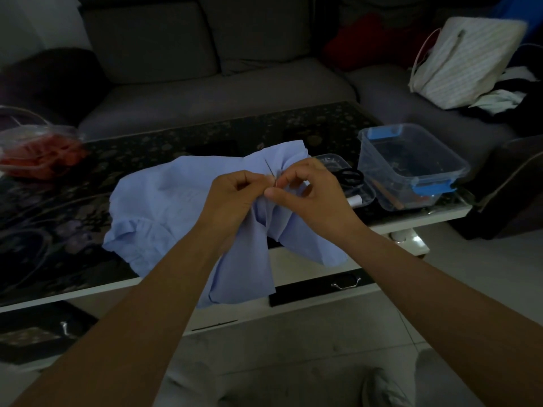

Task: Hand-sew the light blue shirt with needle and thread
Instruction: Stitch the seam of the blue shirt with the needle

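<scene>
The light blue shirt (164,207) lies crumpled on the dark patterned table (152,148), with one part hanging over the front edge. My left hand (232,198) grips a bunched fold of the shirt, lifted above the table. My right hand (311,192) is right beside it, fingertips pinching the thin needle (271,171), which points up and to the left out of the fabric. The thread is too fine to make out in the dim light.
A clear plastic box with blue clips (411,165) stands at the table's right end, beside a small clear tray (364,195) holding black scissors (349,176) and a white spool. A plastic bag with red contents (38,154) sits far left. A grey sofa (223,77) runs behind the table.
</scene>
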{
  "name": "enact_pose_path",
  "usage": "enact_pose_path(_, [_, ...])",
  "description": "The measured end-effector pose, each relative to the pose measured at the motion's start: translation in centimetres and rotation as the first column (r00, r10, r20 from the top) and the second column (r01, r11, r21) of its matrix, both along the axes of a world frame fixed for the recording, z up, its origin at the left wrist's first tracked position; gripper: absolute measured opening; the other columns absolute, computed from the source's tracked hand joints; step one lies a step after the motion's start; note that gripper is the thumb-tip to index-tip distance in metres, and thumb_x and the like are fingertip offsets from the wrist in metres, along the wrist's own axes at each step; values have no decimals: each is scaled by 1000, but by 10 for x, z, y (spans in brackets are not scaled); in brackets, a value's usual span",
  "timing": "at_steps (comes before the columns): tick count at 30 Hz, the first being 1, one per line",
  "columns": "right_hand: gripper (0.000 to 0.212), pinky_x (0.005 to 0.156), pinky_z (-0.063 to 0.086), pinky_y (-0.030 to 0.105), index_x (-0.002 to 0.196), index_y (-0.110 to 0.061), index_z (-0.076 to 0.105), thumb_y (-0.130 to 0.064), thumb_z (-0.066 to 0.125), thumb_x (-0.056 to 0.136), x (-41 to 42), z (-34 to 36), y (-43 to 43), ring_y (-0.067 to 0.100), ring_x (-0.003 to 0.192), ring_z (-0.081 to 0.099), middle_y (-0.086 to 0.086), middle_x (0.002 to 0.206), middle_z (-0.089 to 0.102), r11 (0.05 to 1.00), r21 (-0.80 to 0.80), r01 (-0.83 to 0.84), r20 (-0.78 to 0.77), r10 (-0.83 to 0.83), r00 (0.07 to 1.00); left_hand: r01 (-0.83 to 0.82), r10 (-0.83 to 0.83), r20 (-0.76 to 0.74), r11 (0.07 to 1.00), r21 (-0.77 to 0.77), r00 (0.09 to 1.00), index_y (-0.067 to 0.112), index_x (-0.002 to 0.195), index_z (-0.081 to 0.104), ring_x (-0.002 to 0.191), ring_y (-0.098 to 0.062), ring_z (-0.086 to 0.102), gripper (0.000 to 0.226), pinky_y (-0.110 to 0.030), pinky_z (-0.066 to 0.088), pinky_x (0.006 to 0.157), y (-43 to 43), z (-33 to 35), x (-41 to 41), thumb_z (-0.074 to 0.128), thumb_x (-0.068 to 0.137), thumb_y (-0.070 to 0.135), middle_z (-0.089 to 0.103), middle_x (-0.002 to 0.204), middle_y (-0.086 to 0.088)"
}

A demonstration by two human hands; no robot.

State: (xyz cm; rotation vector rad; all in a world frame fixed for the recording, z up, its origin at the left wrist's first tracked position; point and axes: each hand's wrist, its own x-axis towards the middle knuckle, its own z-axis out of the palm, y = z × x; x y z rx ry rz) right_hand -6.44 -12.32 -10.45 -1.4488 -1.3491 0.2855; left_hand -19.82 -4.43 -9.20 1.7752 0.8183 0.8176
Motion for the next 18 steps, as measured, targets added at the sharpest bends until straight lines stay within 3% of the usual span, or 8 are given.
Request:
enact_pose_path(3, [11, 72, 41, 11, 79, -19, 65, -16, 75, 81, 2, -1, 2, 9, 84, 53, 12, 90, 62, 1000, 14, -17, 6, 16, 1000, 44, -42, 32, 996, -82, 999, 24, 60, 66, 56, 1, 60, 47, -7, 46, 61, -1, 4, -1, 45, 98, 9, 62, 52, 13])
enact_pose_path(6, [9, 73, 40, 10, 80, -16, 64, -13, 70, 86, 5, 2, 2, 10, 85, 54, 7, 89, 60, 999, -1, -50, -42, 50, 998, 17, -13, 76, 998, -55, 997, 15, 79, 65, 66, -3, 59, 14, -13, 49, 64, 0, 4, -2, 59, 92, 19, 64, 69, 9])
enact_pose_path(11, [12, 73, 40, 9, 80, -20, 63, -15, 64, 91, 13, 8, -1, -4, 77, 51, -10, 84, 56, 998, -61, -30, -67, 26, 997, 43, -43, 35, 999, -6, 998, 15, 90, 62, 70, 0, 58, 9, -12, 48, 67, 0, 4, -3, 56, 94, 21, 62, 80, 6])
enact_pose_path(13, [11, 73, 44, 13, 83, -13, 63, -12, 59, 93, 14, 12, -5, -2, 73, 53, -8, 80, 60, 990, -94, -102, -213, 80, 974, 60, -60, 10, 998, 12, 998, 11, 94, 62, 75, -4, 57, 13, -16, 48, 71, 0, 6, -3, 54, 95, 21, 62, 85, 0])
enact_pose_path(15, [13, 69, 48, 19, 90, -2, 63, -10, 54, 96, 13, 17, -9, 12, 72, 55, 0, 77, 64, 975, -93, -203, -381, 153, 912, 74, -73, -25, 996, 39, 997, 10, 93, 64, 73, -2, 57, 15, -13, 48, 69, -1, 5, -4, 54, 96, 20, 62, 84, -1])
enact_pose_path(18, [16, 58, 45, 20, 88, -2, 61, -12, 52, 97, 12, 22, -12, 15, 62, 50, 3, 66, 59, 956, -160, -247, -518, 132, 845, 75, -73, -38, 997, 34, 997, 29, 74, 68, 66, 7, 59, 32, -7, 45, 66, -1, 2, -6, 50, 97, 16, 65, 70, 13])
